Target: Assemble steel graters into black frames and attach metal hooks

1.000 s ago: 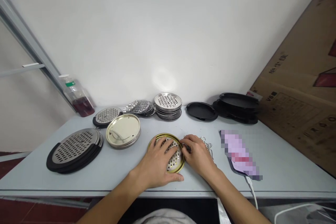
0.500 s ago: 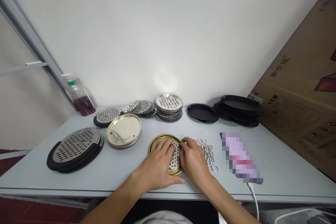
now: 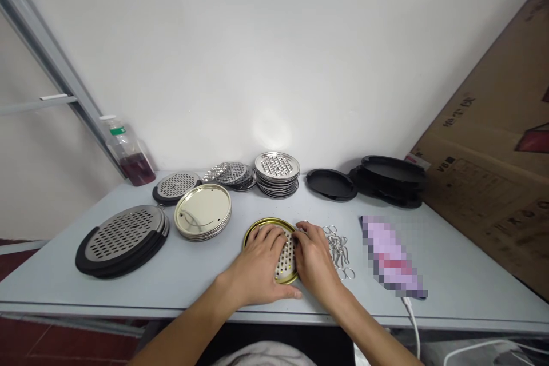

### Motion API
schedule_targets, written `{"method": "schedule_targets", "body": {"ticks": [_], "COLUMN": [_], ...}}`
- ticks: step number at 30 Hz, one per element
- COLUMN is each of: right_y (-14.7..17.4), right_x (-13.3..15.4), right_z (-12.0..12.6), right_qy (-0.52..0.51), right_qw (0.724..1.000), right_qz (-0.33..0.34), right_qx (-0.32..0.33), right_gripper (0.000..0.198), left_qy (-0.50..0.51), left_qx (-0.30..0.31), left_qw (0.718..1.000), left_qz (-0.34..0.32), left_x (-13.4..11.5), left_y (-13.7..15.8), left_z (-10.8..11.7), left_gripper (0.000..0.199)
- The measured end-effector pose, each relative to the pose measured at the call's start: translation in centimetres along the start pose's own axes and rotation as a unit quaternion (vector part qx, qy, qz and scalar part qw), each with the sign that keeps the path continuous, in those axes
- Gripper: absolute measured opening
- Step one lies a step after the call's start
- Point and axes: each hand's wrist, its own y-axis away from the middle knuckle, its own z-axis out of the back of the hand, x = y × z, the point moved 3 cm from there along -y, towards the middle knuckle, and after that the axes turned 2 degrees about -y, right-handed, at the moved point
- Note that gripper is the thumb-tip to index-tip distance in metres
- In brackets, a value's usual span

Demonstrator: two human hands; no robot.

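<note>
A round perforated metal grater plate sits inside a gold-rimmed round lid near the front middle of the table. My left hand lies across its left part, fingers stretched out and the thumb spread to the right. At the right rim, my right hand has its fingers curled and closed. What the right fingertips pinch, if anything, is hidden. Just right of that hand lies a loose heap of small metal rings with clasps.
Gold-coloured lids are stacked to the left, behind black-rimmed graters. Along the wall stand metal grater plates, black round trays and a bottle of dark liquid. A pixelated purple object with a white cable and a cardboard box are on the right.
Both hands stay in almost the same place on the plate and lid. Only a slight shift of the camera shows.
</note>
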Motion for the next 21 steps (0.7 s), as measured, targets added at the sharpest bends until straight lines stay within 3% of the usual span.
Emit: {"method": "schedule_targets", "body": {"ticks": [10,21], "right_y": [-0.27,-0.36], "right_x": [-0.17,-0.33], "right_z": [0.24,0.58], "right_qy": [-0.045,0.020], "right_qw": [0.999,0.999], "right_qz": [0.030,0.028], "right_qx": [0.006,0.039], "right_gripper": [0.041,0.038], "left_qy": [0.013,-0.001], "left_qx": [-0.001,0.003], "left_qw": [1.000,1.000], "left_qz": [0.011,0.012], "left_x": [0.18,0.18], "left_y": [0.03,0.08], "left_z": [-0.17,-0.13], "left_gripper": [0.086,0.085]}}
